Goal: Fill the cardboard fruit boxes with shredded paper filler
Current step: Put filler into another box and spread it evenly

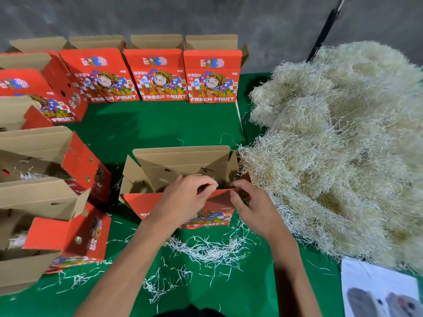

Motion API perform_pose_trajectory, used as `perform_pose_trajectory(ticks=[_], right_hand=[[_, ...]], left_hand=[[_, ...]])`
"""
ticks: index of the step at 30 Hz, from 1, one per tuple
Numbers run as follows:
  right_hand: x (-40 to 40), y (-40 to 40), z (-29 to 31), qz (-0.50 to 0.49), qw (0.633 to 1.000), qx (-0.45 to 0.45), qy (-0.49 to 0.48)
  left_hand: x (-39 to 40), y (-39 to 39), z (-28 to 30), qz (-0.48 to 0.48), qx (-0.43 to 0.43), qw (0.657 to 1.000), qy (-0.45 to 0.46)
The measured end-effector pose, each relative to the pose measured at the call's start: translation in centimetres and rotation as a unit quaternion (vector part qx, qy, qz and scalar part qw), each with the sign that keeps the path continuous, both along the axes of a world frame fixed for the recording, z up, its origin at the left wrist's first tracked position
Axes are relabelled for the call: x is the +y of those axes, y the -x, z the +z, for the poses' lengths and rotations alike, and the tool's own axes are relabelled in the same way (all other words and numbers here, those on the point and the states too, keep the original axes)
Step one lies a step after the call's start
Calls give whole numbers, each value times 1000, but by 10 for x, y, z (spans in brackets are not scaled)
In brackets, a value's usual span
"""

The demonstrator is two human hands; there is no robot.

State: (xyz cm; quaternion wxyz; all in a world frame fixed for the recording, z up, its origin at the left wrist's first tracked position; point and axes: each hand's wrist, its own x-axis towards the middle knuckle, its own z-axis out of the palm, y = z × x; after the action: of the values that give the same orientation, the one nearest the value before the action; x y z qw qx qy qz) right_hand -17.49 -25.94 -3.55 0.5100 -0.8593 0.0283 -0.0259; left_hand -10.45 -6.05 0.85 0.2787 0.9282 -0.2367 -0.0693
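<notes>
Both hands are working at the near top edge of the open box (183, 179) in the middle of the green table (160, 124). Left hand (185, 195) is lying over the red front wall, fingers curled tight, thumb and forefinger pinching at the rim; what exactly sits between them is too small to tell. Right hand (249, 207) is gripping the same front wall at its right corner, fingers bent narrow round the edge.

Just beyond the fingertips the box's brown flaps are standing open; the inside is lying in shadow, so how much paper it holds cannot be told. Just right of the right-hand fingers the big heap of shredded paper (338, 145) is sitting, touching the box's side. Loose strands (210, 248) are lying below the wrists.

Well beyond the fingers a row of red boxes (158, 74) is standing upright. Far left of the left hand, more open boxes (57, 179) are sitting, some showing paper inside
</notes>
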Motion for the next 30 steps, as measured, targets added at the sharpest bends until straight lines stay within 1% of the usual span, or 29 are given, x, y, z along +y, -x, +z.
perform_pose_trajectory(ticks=[5,8,11,15,18,22,25,27,30], right_hand=[[-8,-8,22,-27,999,-36,14],[-30,-14,31,-52,994,-52,83],[-68,-21,36,-80,985,-50,144],[-130,-30,41,-154,961,-53,223],[-181,-41,40,-193,950,-31,242],[-242,-66,31,-218,940,9,261],[-277,-103,25,-212,931,52,291],[-298,-134,23,-203,932,56,296],[-325,-183,23,-210,937,44,276]], left_hand=[[-35,-15,13,-19,-1,1000,19],[-72,-29,16,-50,-11,998,37],[-123,-46,14,-89,-18,994,63],[-211,-67,4,-132,-7,988,82],[-275,-92,-9,-133,-5,989,66],[-342,-136,-26,-106,19,994,35],[-377,-168,-38,-59,39,997,-8],[-397,-191,-44,-14,47,999,-24],[-421,-220,-48,58,36,998,-16]])
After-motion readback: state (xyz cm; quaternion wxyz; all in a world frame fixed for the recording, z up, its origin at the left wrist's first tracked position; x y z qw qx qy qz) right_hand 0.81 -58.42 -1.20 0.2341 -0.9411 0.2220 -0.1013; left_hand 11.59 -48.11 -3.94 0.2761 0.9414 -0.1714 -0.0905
